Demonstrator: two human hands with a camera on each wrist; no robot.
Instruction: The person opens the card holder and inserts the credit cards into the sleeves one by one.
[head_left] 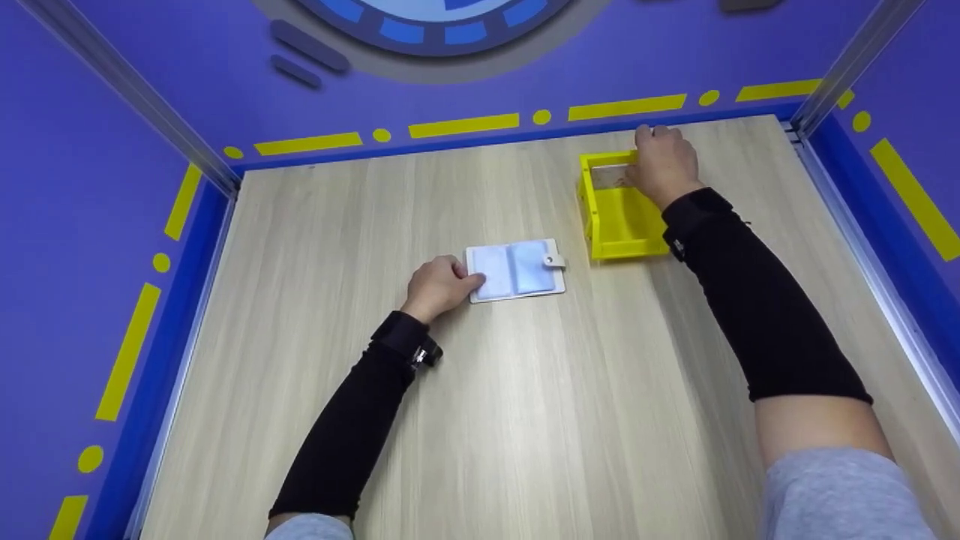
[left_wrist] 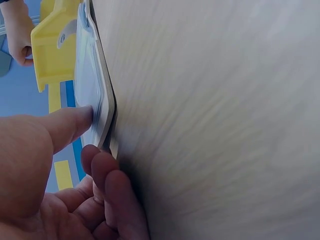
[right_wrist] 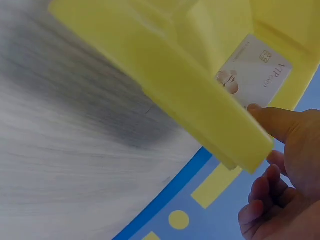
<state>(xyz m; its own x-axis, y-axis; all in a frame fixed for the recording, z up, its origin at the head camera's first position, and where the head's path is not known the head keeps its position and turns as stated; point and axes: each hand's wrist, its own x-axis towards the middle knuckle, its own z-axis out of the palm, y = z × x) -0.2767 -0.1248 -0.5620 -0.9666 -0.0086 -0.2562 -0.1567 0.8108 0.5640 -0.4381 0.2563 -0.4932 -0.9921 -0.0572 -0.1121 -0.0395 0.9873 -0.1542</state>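
My left hand (head_left: 441,285) pinches the left edge of an open card holder (head_left: 534,268), with its thumb on top and its fingers at the underside. The card holder has clear sleeves and a white strap with a snap. It lies near the middle of the table. To its right is a yellow bin (head_left: 630,247). My right hand (head_left: 667,165) grips the bin's back right rim, thumb inside and the other fingers curled outside. A white VIP card (right_wrist: 257,70) leans inside against the bin's back wall. The thumb's tip touches the card's edge.
The pale wooden table (head_left: 337,225) is bounded by blue panels with yellow dashes at the back and sides. Metal rails (head_left: 885,300) run along the side edges.
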